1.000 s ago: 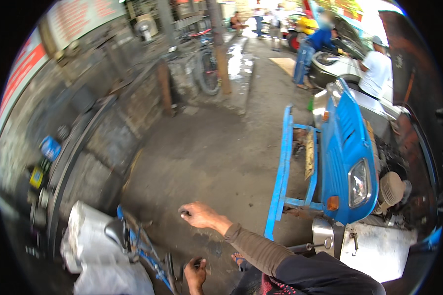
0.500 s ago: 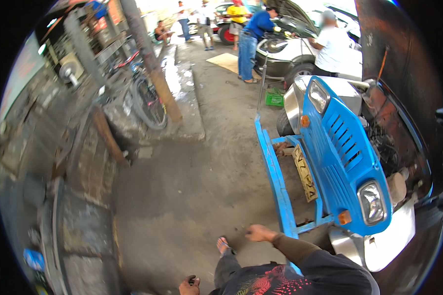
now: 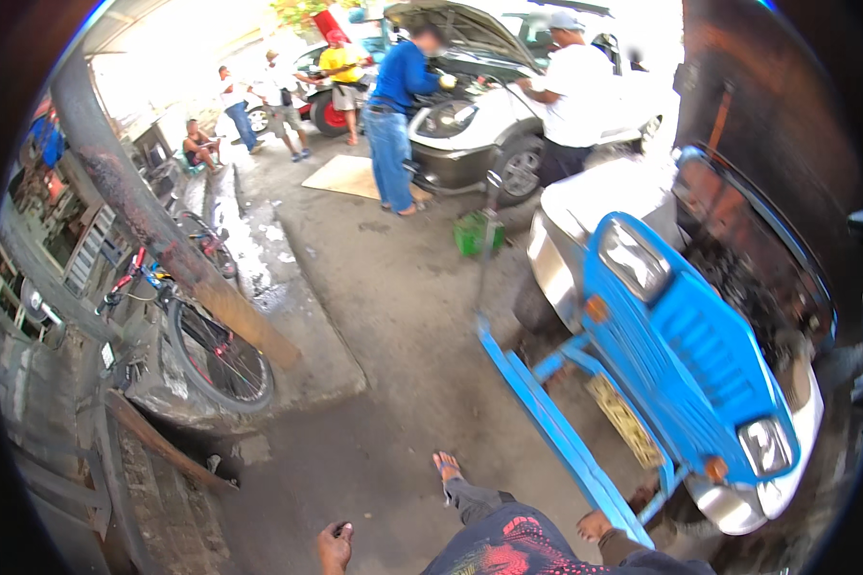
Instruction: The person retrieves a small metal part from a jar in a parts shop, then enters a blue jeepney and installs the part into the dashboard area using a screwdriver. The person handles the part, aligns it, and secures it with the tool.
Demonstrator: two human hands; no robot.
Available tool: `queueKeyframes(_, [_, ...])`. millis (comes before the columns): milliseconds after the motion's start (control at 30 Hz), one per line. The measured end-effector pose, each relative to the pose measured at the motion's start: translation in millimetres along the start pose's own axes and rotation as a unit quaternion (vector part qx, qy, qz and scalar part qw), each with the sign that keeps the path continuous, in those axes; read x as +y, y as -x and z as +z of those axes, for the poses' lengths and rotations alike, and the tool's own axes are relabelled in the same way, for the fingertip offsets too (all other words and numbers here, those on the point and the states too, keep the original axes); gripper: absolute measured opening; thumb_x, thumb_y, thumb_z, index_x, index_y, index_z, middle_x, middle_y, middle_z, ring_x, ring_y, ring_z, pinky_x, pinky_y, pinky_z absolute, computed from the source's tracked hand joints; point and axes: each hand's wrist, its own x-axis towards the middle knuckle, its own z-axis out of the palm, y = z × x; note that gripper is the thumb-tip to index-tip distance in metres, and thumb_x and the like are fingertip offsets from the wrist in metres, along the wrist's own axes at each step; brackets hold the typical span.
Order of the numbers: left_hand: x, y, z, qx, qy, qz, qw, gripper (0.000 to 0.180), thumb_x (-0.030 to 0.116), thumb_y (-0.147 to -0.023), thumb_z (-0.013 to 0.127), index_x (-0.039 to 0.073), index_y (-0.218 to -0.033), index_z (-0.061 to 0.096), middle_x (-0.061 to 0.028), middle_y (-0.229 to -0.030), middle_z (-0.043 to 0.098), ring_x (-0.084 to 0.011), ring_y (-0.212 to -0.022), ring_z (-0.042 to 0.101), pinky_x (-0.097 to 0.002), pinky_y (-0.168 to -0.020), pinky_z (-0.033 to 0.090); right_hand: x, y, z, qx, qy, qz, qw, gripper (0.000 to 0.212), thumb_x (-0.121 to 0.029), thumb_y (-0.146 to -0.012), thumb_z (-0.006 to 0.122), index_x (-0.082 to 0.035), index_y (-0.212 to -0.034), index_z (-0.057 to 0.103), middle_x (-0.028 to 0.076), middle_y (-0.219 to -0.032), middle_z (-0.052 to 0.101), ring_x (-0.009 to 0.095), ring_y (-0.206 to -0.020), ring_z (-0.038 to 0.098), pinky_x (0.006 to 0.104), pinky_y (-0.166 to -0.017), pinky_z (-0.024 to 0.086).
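A rough, dark-stained ground (image 3: 384, 412) fills the middle of the frame, with a leaning post (image 3: 177, 235) at the left and bright daylight along the top. Since half a second ago the view has swung, bringing the bicycle (image 3: 222, 353) further down at the left and more of the white car (image 3: 508, 110) into the upper part. The right hand (image 3: 595, 525) has shifted from the open ground to just beside the lower end of the blue bumper (image 3: 547, 417), which slants from the centre to the lower right; whether they touch cannot be told. That leaves the bumper and the blue vehicle front (image 3: 664, 350) nearest to this hand. Its fingers look loosely bent, but their opening and any hold are unclear. The left hand (image 3: 334, 548), at the bottom left of centre, hangs half curled, well apart from the bumper; a dark patch at its fingertips is too small to make out. Counted, the blue front has two headlights (image 3: 636, 261), two orange lights (image 3: 596, 309) and one plate (image 3: 623, 420). Beyond stand one green crate (image 3: 470, 236), one flat tan sheet (image 3: 340, 176) and six other people, five upright and one seated.
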Motion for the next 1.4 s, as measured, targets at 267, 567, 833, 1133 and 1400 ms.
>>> queueKeyframes(267, [-43.4, -146.6, 19.9, -0.105, 0.1, -0.351, 0.925, 0.033, 0.02, -0.096, 0.069, -0.005, -0.117, 0.068, -0.0141, -0.095, 0.075, -0.0216, -0.082, 0.072, -0.0346, -0.072, 0.059, -507.3, -53.6, -67.2, 0.109, 0.079, -0.285, 0.949, 0.032, -0.026, -0.086, 0.066, -0.002, -0.104, 0.077, 0.015, -0.091, 0.077, 0.032, -0.084, 0.073, 0.0384, -0.08, 0.057])
queueKeyframes(567, [120.7, -554.2, -27.4, -0.153, 0.05, -0.215, 0.963, 0.032, 0.021, -0.096, 0.068, -0.005, -0.114, 0.069, -0.0142, -0.093, 0.074, -0.0206, -0.08, 0.07, -0.0352, -0.07, 0.056, -959.7, -116.2, -117.8, 0.144, 0.105, -0.365, 0.914, 0.041, -0.033, -0.086, 0.065, -0.001, -0.109, 0.075, 0.023, -0.107, 0.074, 0.039, -0.1, 0.071, 0.0443, -0.086, 0.056])
queueKeyframes(833, [304.3, -942.2, -123.3, -0.088, 0.035, -0.031, 0.995, 0.032, 0.022, -0.095, 0.066, -0.005, -0.111, 0.07, -0.0144, -0.09, 0.073, -0.0198, -0.078, 0.069, -0.0357, -0.067, 0.054, -1051.0, -245.7, -111.6, 0.157, 0.315, -0.327, 0.877, 0.02, -0.02, -0.08, 0.062, -0.004, -0.079, 0.074, 0.019, -0.078, 0.072, 0.034, -0.077, 0.071, 0.0473, -0.067, 0.055])
queueKeyframes(1133, [375.7, -1262.3, -211.4, 0.076, 0.152, -0.143, 0.975, 0.034, 0.028, -0.091, 0.074, 0.003, -0.114, 0.075, -0.0131, -0.095, 0.077, -0.0214, -0.079, 0.072, -0.0354, -0.076, 0.056, -1536.9, -343.3, -98.2, -0.079, 0.16, -0.198, 0.964, 0.029, -0.026, -0.078, 0.071, 0.0, -0.09, 0.076, 0.018, -0.091, 0.075, 0.032, -0.087, 0.073, 0.0424, -0.076, 0.056])
queueKeyframes(1400, [377.9, -1416.2, -340.7, 0.1, 0.126, -0.276, 0.948, 0.04, 0.041, -0.088, 0.075, 0.008, -0.109, 0.078, -0.0135, -0.101, 0.078, -0.028, -0.094, 0.074, -0.0377, -0.085, 0.056, -2231.4, -331.1, -68.5, 0.004, 0.153, -0.519, 0.841, 0.017, -0.01, -0.096, 0.062, 0.003, -0.102, 0.071, 0.008, -0.077, 0.071, 0.015, -0.067, 0.065, 0.0303, -0.059, 0.052])
